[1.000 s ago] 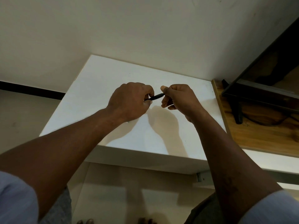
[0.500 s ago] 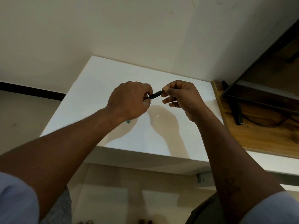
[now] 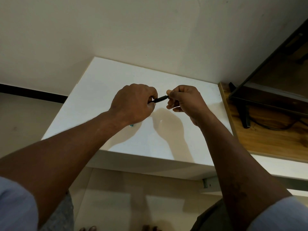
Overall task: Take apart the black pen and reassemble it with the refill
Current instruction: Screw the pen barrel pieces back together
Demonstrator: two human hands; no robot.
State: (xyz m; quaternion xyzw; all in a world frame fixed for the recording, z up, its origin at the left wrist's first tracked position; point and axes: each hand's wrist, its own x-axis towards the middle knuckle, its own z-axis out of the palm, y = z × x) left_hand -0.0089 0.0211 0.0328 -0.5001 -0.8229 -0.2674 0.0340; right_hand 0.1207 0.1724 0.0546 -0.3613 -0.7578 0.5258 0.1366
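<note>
White table (image 3: 100, 84), black pen (image 3: 159, 99) crosswise, right end higher, left hand (image 3: 133, 104) and right hand (image 3: 185, 100) gripping it

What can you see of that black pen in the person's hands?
The black pen is a slim, dark, smooth rod, plastic by its look. Only a short stretch shows, because both ends are hidden: the left hand grips one and the right hand pinches the other. It is held above the white table, nearly level, slanting up a little toward the right in the picture. Whether its parts are joined cannot be told.
</note>
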